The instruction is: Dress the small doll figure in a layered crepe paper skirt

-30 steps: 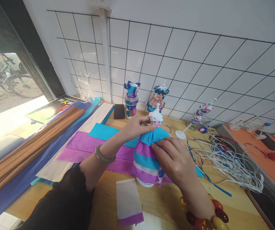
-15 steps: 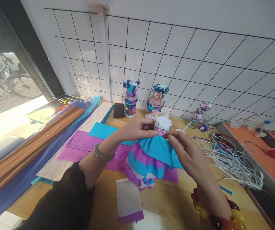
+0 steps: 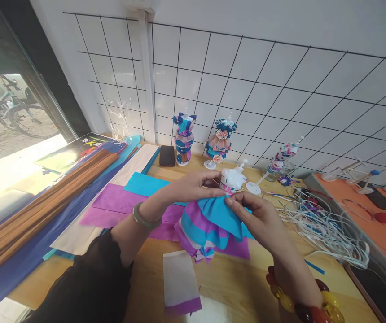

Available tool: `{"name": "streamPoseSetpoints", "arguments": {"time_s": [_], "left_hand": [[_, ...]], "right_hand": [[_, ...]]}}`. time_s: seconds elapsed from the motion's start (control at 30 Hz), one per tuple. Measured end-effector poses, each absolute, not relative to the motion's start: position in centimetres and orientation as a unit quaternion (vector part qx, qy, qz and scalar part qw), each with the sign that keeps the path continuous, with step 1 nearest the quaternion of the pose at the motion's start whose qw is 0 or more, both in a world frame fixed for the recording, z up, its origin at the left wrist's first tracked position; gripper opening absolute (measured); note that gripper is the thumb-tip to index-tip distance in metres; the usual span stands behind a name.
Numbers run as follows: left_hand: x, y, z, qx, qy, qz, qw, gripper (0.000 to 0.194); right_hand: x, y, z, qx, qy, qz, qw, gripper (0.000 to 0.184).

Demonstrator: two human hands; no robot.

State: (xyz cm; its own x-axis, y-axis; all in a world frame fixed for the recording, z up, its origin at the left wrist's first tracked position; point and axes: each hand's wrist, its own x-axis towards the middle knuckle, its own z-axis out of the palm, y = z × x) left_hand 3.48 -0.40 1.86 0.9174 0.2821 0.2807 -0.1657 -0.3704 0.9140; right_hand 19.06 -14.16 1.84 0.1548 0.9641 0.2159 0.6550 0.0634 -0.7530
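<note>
A small white mannequin (image 3: 232, 178) leans to the right, dressed in a layered paper skirt (image 3: 193, 223) of purple, blue and white bands. Over the top of the skirt lies a gathered blue crepe paper strip (image 3: 220, 213). My left hand (image 3: 201, 185) is closed at the waist, its thumb pressing the strip's upper edge while its fingers go behind the figure. From the other side, my right hand (image 3: 255, 213) pinches the pleated edge of the same strip between thumb and fingers. A folded paper bow (image 3: 203, 254) shows at the skirt's lower hem.
Purple paper sheets (image 3: 112, 199), a blue sheet (image 3: 144, 183) and a brown roll (image 3: 54, 195) lie left. Dressed figures (image 3: 184, 139) stand behind, beside a phone (image 3: 167, 155). Tangled cords (image 3: 324, 229) and an orange tray (image 3: 378, 224) are right. A white-and-purple piece (image 3: 181, 282) lies in front.
The mannequin has gone from upright to leaning right, its skirt swung toward me and left. My right hand has moved from the front of the blue strip up to its waist edge.
</note>
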Motion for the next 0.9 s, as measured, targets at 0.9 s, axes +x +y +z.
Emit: {"name": "streamPoseSetpoints", "arguments": {"time_s": [0.9], "left_hand": [[3.2, -0.4, 1.6, 0.842, 0.066, 0.223, 0.487, 0.049]], "right_hand": [[18.4, -15.5, 3.0, -0.695, -0.625, 0.085, 0.345, 0.03]]}}
